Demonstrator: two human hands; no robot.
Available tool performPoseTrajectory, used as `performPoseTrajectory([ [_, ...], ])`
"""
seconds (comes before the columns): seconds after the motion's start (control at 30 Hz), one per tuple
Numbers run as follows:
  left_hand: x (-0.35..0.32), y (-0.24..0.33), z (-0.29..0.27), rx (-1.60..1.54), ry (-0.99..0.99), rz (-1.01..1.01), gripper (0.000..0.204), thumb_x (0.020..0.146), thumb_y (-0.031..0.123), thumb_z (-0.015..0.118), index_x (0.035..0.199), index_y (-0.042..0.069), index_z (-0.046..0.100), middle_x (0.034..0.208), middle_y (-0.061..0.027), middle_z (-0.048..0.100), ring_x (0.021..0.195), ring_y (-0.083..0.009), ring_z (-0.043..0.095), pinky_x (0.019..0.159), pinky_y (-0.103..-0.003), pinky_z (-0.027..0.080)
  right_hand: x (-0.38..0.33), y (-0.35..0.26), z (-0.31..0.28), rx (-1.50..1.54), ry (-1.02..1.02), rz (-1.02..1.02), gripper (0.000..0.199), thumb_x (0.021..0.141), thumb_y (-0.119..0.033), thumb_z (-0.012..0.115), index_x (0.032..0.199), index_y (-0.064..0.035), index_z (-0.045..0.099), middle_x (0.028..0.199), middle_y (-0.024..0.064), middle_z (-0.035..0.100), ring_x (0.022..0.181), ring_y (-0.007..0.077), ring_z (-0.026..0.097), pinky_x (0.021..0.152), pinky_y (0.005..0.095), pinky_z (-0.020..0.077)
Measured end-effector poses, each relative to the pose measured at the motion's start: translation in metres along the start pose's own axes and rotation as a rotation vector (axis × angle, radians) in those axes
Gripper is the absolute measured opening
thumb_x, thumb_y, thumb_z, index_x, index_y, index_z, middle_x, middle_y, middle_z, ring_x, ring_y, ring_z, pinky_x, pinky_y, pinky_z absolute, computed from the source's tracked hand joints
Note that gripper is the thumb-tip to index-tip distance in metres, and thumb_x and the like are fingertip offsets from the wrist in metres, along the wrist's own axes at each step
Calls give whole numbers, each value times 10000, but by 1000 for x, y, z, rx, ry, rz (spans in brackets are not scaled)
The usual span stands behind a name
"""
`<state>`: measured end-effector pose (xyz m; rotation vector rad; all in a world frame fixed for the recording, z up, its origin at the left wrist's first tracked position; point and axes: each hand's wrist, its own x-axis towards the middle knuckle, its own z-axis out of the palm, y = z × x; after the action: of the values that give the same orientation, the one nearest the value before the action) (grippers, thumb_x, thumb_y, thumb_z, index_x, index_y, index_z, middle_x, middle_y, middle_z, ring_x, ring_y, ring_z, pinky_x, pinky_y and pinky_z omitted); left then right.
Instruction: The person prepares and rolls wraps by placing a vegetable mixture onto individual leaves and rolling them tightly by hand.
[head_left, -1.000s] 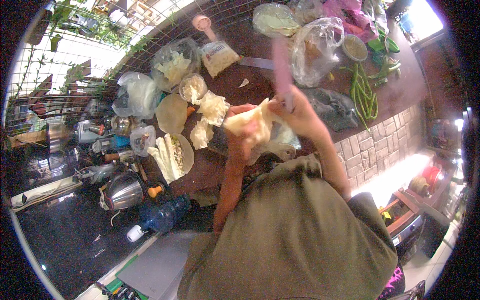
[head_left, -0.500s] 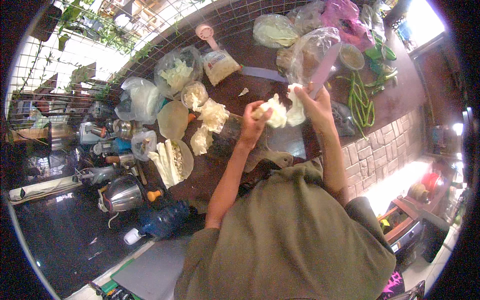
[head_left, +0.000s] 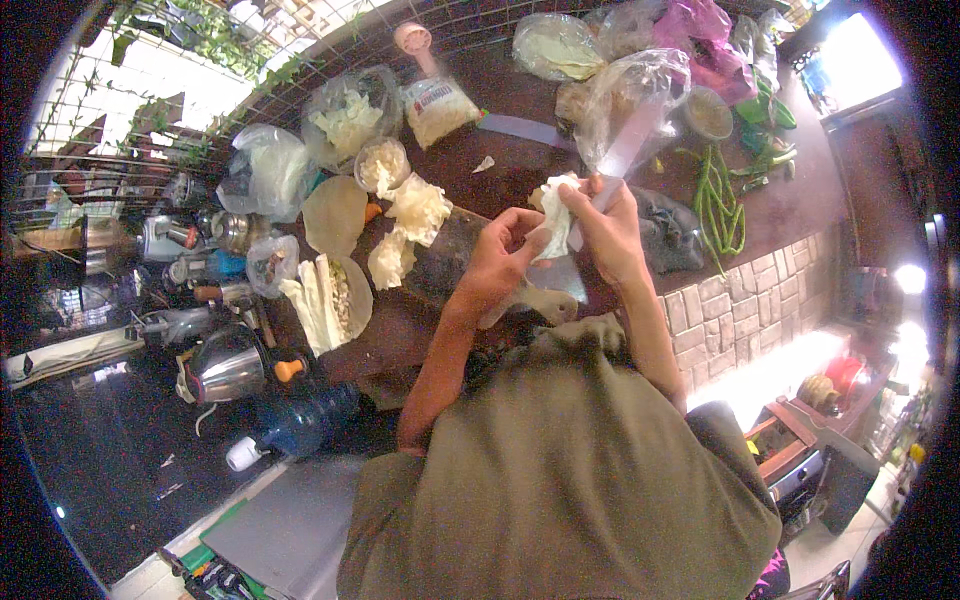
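My right hand (head_left: 610,225) grips a knife (head_left: 632,140), its broad pale blade angled up and away to the right. Between that hand's thumb and fingers is also a pale, crinkled leaf that looks like cabbage (head_left: 556,215). My left hand (head_left: 503,258) is closed with its fingertips on the leaf's left edge. Below the hands lies a wooden cutting board (head_left: 548,302) with a rounded handle, partly hidden by my arms. Left of my left hand, several loose pale leafy pieces (head_left: 418,210) lie on the dark table (head_left: 480,190).
Long green beans (head_left: 718,205) lie at the right, beside a dark plastic bag (head_left: 668,232). Clear bags (head_left: 620,90) and a pink bag (head_left: 700,40) stand at the back. Leftward are a small tub (head_left: 383,165), a plate with white strips (head_left: 350,305) and a metal kettle (head_left: 228,362).
My left hand has come in to the right, against the leaf. The leaf and my right hand with the knife have shifted slightly left; the separate pale clump by my left hand no longer shows apart.
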<state>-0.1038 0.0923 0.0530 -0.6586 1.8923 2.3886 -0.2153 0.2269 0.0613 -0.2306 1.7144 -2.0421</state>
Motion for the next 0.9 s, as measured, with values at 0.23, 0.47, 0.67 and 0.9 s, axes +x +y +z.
performPoseTrajectory([
  [0.23, -26, -32, -24, -219, 244, 228, 276, 972, 96, 676, 1228, 11, 616, 1106, -54, 683, 973, -115, 643, 859, -279, 551, -9, 16, 8, 84, -114, 28, 226, 941, -71, 710, 1064, -42, 522, 997, 44, 681, 887, 122, 668, 753, 281, 552],
  [0.47, -45, -25, -12, -548, 451, 248, 397, 945, 84, 717, 1284, -2, 528, 1145, -76, 648, 990, -169, 659, 869, -324, 577, -31, 25, 16, -9, -349, 250, 343, 895, 75, 699, 1056, -70, 433, 1150, 69, 612, 908, 153, 677, 801, 275, 573],
  [0.67, -47, -56, -13, -521, 556, 183, 412, 903, 17, 739, 1270, 11, 551, 1043, -53, 677, 922, -116, 647, 872, -298, 550, -42, 45, 30, -195, -419, 105, 305, 887, -5, 759, 987, -74, 479, 950, 5, 648, 856, 78, 589, 778, 272, 501],
  [0.9, -65, -53, -20, -412, 559, 250, 447, 916, -17, 701, 1330, 23, 534, 1098, -85, 696, 993, -138, 664, 907, -284, 542, -49, 34, 41, -307, -322, 198, 231, 913, 10, 704, 997, -67, 502, 974, 28, 682, 833, 82, 602, 716, 262, 505],
])
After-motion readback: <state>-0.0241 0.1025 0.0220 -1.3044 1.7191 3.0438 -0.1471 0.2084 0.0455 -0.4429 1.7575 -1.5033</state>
